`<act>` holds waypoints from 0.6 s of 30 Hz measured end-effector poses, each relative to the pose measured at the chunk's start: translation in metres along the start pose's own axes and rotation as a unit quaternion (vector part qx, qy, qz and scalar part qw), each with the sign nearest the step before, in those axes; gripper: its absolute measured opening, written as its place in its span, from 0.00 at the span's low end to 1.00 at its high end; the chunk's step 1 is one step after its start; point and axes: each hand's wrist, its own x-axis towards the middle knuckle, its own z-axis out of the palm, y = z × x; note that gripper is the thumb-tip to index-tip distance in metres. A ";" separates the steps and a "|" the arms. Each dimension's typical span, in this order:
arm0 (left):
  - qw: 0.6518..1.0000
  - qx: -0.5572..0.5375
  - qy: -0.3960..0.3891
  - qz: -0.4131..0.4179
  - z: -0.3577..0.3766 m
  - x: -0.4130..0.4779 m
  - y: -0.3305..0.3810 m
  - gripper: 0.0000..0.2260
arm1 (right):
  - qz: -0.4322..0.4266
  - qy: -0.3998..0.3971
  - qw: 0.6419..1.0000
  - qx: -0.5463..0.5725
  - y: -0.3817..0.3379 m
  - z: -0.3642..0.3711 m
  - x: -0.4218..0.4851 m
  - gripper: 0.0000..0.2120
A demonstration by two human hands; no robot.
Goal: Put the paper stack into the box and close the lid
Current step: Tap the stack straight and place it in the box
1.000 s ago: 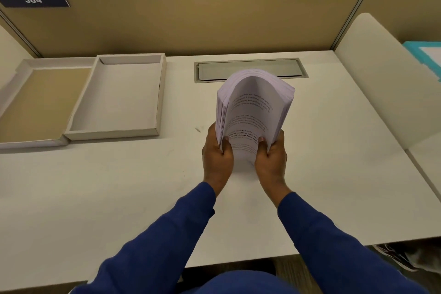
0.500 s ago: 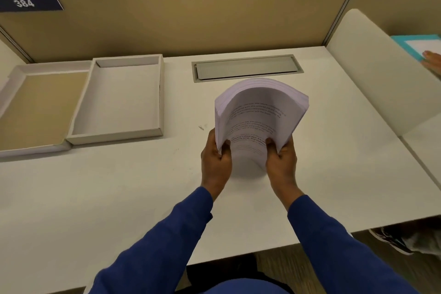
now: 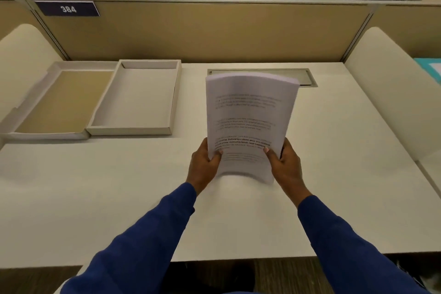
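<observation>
A broad white counter [image 3: 119,198] runs beneath a tan fabric partition [image 3: 202,31] that carries a dark blue plate with the number 384 [image 3: 68,9]. At the counter's far left corner lies the shallow grey cardboard lid with a tan inside [image 3: 60,102], open side up, and just beside it on the right, edges touching or nearly so, sits the empty rectangular grey cardboard box [image 3: 137,100]. A grey metal cable hatch [image 3: 307,77] is set into the counter behind the middle. In front of it the thick stack of white printed paper [image 3: 248,112] is held upright and slightly bowed, its lower edge on or just above the counter, well apart from the box. The left hand [image 3: 204,164] has its grip closed on the stack's lower left edge, thumb across the front page, and the right hand [image 3: 284,164] grips the lower right edge likewise; both arms wear dark blue sleeves [image 3: 148,241].
</observation>
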 end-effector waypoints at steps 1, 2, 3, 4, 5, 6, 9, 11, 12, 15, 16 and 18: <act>1.000 -0.001 -0.005 0.004 -0.009 0.003 0.001 0.13 | -0.005 -0.012 1.000 -0.007 -0.003 0.001 0.002 0.11; 1.000 -0.005 -0.011 0.004 -0.019 0.005 0.001 0.12 | -0.007 -0.021 1.000 -0.010 -0.008 0.004 0.005 0.12; 1.000 -0.010 -0.015 0.003 -0.029 0.008 0.002 0.11 | -0.007 -0.030 0.999 -0.009 -0.013 0.008 0.008 0.14; 1.000 -0.015 -0.019 0.000 -0.040 0.012 0.004 0.10 | -0.001 -0.039 0.999 -0.001 -0.018 0.014 0.013 0.15; 1.000 -0.018 -0.021 -0.001 -0.051 0.015 0.005 0.10 | 0.008 -0.047 0.999 0.010 -0.024 0.021 0.017 0.15; 1.000 -0.019 -0.020 -0.003 -0.062 0.019 0.005 0.10 | 0.018 -0.054 0.998 0.024 -0.030 0.030 0.022 0.14; 1.000 -0.023 -0.016 -0.015 -0.098 0.031 0.002 0.10 | 0.050 -0.067 0.994 0.071 -0.049 0.065 0.034 0.12; 0.999 -0.026 -0.013 -0.023 -0.126 0.041 -0.002 0.10 | 0.068 -0.075 0.991 0.089 -0.061 0.093 0.042 0.11; 0.999 -0.030 -0.012 -0.028 -0.142 0.048 -0.005 0.11 | 0.075 -0.080 0.989 0.098 -0.068 0.108 0.046 0.11; 0.997 -0.062 -0.008 -0.047 -0.190 0.070 -0.015 0.13 | 0.097 -0.094 0.984 0.117 -0.090 0.153 0.062 0.14; 0.996 -0.070 -0.006 -0.053 -0.206 0.079 -0.018 0.14 | 0.109 -0.102 0.981 0.124 -0.097 0.169 0.068 0.15; 0.995 -0.079 -0.002 -0.062 -0.240 0.096 -0.026 0.15 | 0.134 -0.124 0.974 0.136 -0.109 0.201 0.080 0.15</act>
